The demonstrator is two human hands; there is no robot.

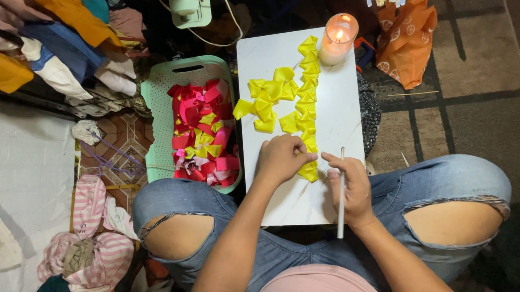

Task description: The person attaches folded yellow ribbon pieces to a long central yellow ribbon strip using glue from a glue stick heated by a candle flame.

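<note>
The person sits cross-legged in torn blue jeans with a white marble-patterned surface (330, 108) resting across the lap. The left hand (281, 158) is curled and pressed down on the near end of a column of folded yellow ribbon pieces (306, 101), its fingers closed over the piece at the bottom of the row. The right hand (350, 192), just at 3 o'clock of the left, grips a thin white stick (341, 195) that stands roughly along the 12-to-6 line, its upper tip poking above the fingers and its lower end reaching past the wrist.

The yellow ribbon pieces run from the hands toward 12 o'clock, ending just beside a lit candle in a glass jar (337, 38) at the far right corner of the surface. A looser cluster of the same yellow pieces spreads toward 10 o'clock of the hands.

At 9 o'clock of the surface, touching its edge, sits a mint-green plastic basket (157, 125) filled with red, pink and a few yellow ribbon pieces (203, 132). Beyond it, at 10 to 11 o'clock, is a heap of folded clothes (50, 35). An orange printed bag (408, 36) lies on the rug at 1 o'clock.
</note>
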